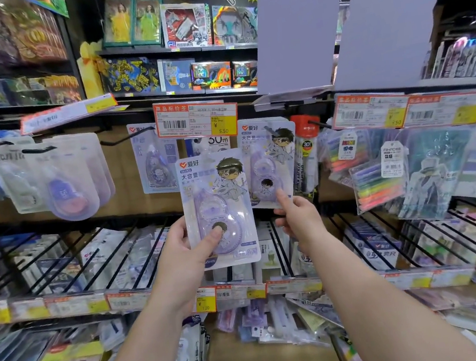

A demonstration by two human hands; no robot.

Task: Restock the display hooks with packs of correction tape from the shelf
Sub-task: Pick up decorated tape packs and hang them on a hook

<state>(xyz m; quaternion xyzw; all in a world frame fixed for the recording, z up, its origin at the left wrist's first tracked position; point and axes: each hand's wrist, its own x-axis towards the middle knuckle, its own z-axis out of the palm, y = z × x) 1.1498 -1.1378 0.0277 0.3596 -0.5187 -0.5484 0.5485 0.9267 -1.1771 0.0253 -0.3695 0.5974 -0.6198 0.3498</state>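
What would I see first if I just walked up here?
You'd spot the purple correction tape pack with a cartoon boy, held up in the middle by the left hand. Just right, the right hand touches matching hanging packs, under an orange price tag.

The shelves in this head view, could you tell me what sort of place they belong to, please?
Most likely a stationery and toy shop: price labels clipped along the rails, carded correction tape packs hanging on hooks, and boxed toys on the upper shelves.
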